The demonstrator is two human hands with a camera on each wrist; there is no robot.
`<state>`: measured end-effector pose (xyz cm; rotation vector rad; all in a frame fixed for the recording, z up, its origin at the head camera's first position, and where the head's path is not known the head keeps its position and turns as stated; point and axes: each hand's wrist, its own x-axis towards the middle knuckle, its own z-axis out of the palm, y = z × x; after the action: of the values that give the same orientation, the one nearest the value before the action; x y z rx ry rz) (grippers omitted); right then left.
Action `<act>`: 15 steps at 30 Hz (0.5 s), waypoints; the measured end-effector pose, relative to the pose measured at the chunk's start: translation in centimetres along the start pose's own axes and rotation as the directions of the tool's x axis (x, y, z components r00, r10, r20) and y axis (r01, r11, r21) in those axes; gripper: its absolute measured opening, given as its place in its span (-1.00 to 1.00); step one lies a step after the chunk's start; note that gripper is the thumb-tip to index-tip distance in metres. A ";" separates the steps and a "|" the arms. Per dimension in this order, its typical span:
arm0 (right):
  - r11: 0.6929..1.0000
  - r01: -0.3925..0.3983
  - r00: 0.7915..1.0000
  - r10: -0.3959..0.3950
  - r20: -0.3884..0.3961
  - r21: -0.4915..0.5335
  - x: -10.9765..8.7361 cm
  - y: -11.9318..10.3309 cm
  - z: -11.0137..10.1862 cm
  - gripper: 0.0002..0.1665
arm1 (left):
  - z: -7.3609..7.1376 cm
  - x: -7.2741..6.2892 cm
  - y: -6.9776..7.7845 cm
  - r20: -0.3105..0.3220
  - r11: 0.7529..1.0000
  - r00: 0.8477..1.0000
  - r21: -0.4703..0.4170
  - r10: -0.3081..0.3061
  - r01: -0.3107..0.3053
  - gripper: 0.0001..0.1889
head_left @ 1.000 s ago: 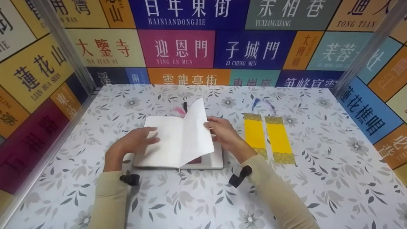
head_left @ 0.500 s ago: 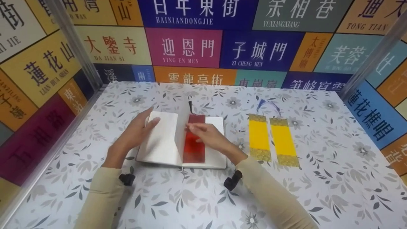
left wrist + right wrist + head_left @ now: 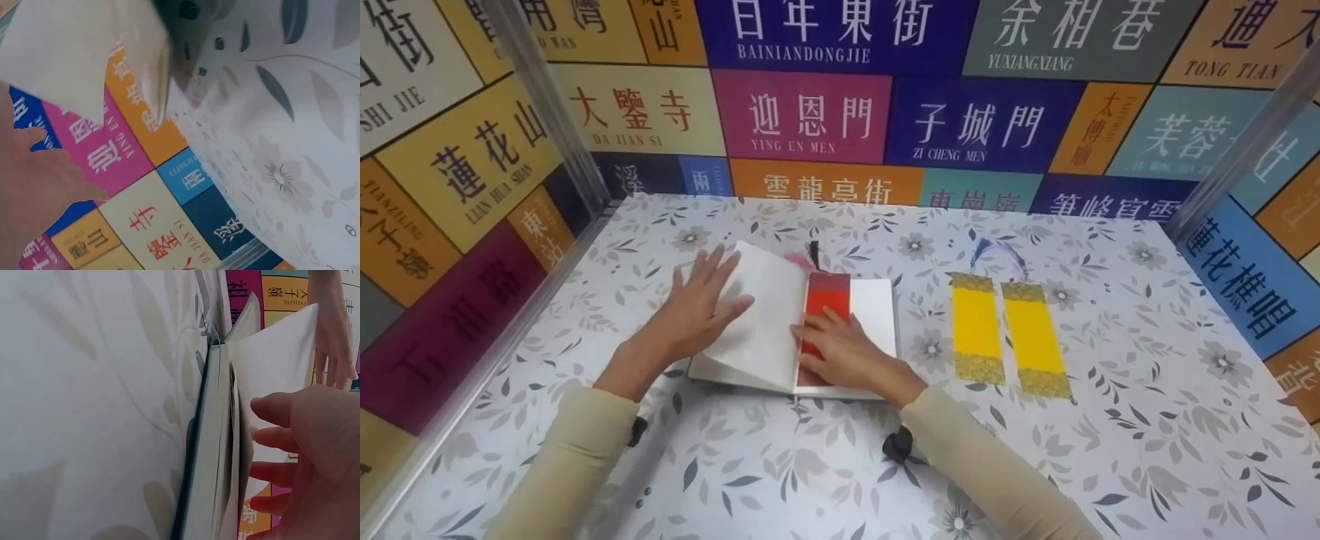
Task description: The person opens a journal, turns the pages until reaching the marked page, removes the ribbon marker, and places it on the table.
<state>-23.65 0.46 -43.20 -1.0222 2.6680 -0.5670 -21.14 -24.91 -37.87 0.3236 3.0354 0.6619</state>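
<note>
An open notebook (image 3: 877, 304) lies on the table with a red bookmark (image 3: 829, 291) along its right page, close to the spine. My right hand (image 3: 847, 354) is over the bookmark's lower part, fingers extended; whether every fingertip touches is unclear in the head view. In the right wrist view the fingers (image 3: 275, 473) are nearly straight beside the pages. My left hand (image 3: 690, 311) has its fingers spread at the outer edge of a raised white page (image 3: 761, 315). A black tassel (image 3: 814, 253) and a pink tassel (image 3: 799, 261) stick out beyond the notebook's top.
Two yellow bookmarks, a left one (image 3: 977, 326) and a right one (image 3: 1036, 330), lie to the right with gold ends and a blue-purple tassel (image 3: 982, 247). The flowered tablecloth (image 3: 780, 480) covers the table. Colourful sign panels (image 3: 810, 116) stand behind it.
The page has turned from right to left, uncovering the red bookmark. My right hand has let go of the page and moved down over the bookmark. My left hand's fingers have spread.
</note>
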 end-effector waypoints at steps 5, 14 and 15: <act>0.999 -0.017 1.000 0.018 0.021 -0.027 -0.1 0.1 0.4 -0.34 | 2.1 0.6 0.3 0.109 0.996 0.993 0.061 0.053 -0.060 -0.20; 0.999 0.011 0.999 -0.009 0.042 -0.039 -0.3 0.5 0.3 -0.32 | 4.5 0.8 -0.6 0.304 0.994 0.953 0.105 0.007 -0.041 -0.10; 0.999 0.017 0.999 -0.015 0.044 -0.047 -0.3 0.5 0.3 -0.33 | 4.7 0.8 -0.8 0.316 0.993 0.949 0.111 0.001 -0.038 -0.08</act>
<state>-23.64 0.89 -43.68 -1.0569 2.6496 -0.4819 -21.79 -23.49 -42.45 0.4186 2.7702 0.3892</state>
